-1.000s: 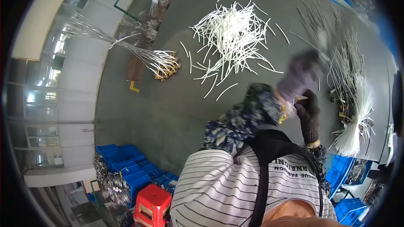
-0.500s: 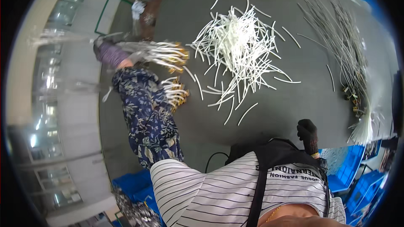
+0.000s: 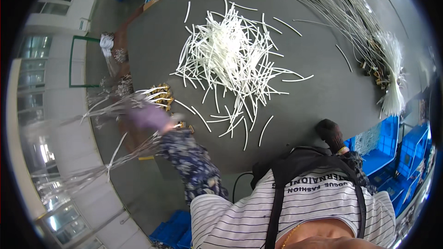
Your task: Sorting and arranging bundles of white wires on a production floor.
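My left hand (image 3: pixel 147 117), in a purple glove and motion-blurred, is at the left edge of the dark grey table (image 3: pixel 314 97). It is closed on a bundle of thin white wires with brass ends (image 3: pixel 159 93), which fans out past the table edge. My right hand (image 3: pixel 330 131), in a black glove, rests curled on the near table edge and holds nothing. A loose pile of short white tube pieces (image 3: pixel 230 60) lies in the middle of the table between the hands, with a few strays nearer me.
A long bundle of grey-white wires with brass connectors (image 3: pixel 369 41) lies along the table's right side. Blue crates (image 3: pixel 397 147) stand below the table on the right. A green frame (image 3: pixel 71 60) and more wire bunches (image 3: pixel 108 44) are on the floor at the left.
My left hand has swung from the right side of the table over to the wire bundle at the left edge. The right hand has settled on the near table edge.
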The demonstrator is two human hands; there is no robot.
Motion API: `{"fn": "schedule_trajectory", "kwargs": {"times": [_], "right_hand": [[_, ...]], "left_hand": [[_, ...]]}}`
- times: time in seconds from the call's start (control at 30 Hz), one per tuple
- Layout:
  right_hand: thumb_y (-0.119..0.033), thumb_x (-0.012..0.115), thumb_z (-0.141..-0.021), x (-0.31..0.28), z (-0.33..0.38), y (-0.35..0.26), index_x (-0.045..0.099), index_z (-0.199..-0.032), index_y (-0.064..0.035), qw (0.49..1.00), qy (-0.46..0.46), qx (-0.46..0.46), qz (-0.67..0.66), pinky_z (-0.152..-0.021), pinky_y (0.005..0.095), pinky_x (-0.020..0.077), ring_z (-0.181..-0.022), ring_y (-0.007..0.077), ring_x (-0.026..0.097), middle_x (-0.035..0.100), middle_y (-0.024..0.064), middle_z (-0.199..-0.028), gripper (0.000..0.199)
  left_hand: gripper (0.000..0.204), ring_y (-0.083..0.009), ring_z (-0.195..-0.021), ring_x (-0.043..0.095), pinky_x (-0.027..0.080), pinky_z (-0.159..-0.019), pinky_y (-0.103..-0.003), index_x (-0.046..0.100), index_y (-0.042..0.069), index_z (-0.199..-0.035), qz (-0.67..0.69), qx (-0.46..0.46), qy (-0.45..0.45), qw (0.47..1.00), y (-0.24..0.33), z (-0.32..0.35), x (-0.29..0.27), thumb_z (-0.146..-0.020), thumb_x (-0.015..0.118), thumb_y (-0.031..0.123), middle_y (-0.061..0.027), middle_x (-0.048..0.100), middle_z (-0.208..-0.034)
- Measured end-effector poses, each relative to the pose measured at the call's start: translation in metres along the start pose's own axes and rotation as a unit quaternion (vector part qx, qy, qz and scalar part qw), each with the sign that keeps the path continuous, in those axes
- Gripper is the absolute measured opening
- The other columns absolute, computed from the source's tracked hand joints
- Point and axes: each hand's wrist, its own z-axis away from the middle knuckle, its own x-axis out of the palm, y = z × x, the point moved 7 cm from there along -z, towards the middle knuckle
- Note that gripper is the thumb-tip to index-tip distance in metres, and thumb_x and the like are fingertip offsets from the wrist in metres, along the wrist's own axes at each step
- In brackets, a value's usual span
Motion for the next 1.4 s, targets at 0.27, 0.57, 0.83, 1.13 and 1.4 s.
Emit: {"fn": "schedule_trajectory", "kwargs": {"times": [0.27, 0.57, 0.83, 1.13, 1.4], "right_hand": [[-0.028, 0.065, -0.081, -0.003, 0.006, -0.028, 0.068, -0.086, -0.0056, 0.997, -0.039, -0.014, -0.065, -0.050, 0.0307, 0.0465, -0.051, 0.0126, 0.056, 0.063, 0.0057, -0.065, 0.023], [-0.025, 0.067, -0.080, -0.006, 0.000, -0.007, 0.069, -0.088, -0.0062, 0.991, -0.019, 0.013, -0.135, -0.051, 0.0284, 0.0464, -0.053, 0.0119, 0.056, 0.063, 0.0048, -0.067, 0.020], [-0.018, 0.064, -0.081, -0.004, -0.007, -0.011, 0.066, -0.089, -0.0011, 0.957, -0.108, 0.012, -0.268, -0.042, 0.0270, 0.0418, -0.050, 0.0128, 0.053, 0.058, 0.0054, -0.064, 0.019], [-0.016, 0.064, -0.080, -0.004, -0.009, -0.009, 0.065, -0.087, -0.0001, 0.951, -0.121, -0.001, -0.286, -0.042, 0.0272, 0.0404, -0.048, 0.0128, 0.053, 0.057, 0.0052, -0.063, 0.017], [-0.016, 0.065, -0.080, 0.002, 0.002, -0.044, 0.064, -0.091, 0.0006, 0.952, -0.129, -0.039, -0.274, -0.046, 0.0272, 0.0418, -0.053, 0.0128, 0.054, 0.058, 0.0057, -0.067, 0.020]], "left_hand": [[0.085, -0.0377, -0.132, 0.027, 0.021, -0.106, -0.056, 0.037, 0.011, -0.135, -0.142, 0.525, -0.222, 0.810, 0.140, 0.201, 0.230, -0.070, 0.069, 0.057, -0.0167, 0.032, -0.140], [0.113, -0.0299, -0.123, 0.043, 0.034, -0.096, -0.048, 0.017, 0.000, -0.142, -0.357, 0.358, -0.260, 0.823, 0.177, 0.095, 0.266, -0.064, 0.077, 0.055, -0.0184, 0.047, -0.131], [0.052, -0.0266, -0.109, 0.059, 0.045, -0.090, -0.045, 0.060, 0.014, -0.117, -0.318, 0.349, -0.323, 0.820, 0.161, 0.122, 0.265, -0.072, 0.067, 0.040, -0.0100, 0.064, -0.113], [0.040, -0.0180, -0.076, 0.062, 0.052, -0.073, -0.030, 0.062, -0.004, -0.105, 0.480, 0.174, -0.332, 0.794, 0.126, 0.110, 0.174, -0.068, 0.077, 0.001, -0.0085, 0.067, -0.095], [0.041, -0.0190, -0.093, 0.061, 0.048, -0.087, -0.032, 0.064, 0.000, -0.110, 0.581, 0.108, -0.348, 0.728, 0.095, 0.114, 0.148, -0.071, 0.074, 0.004, -0.0058, 0.065, -0.103]]}}
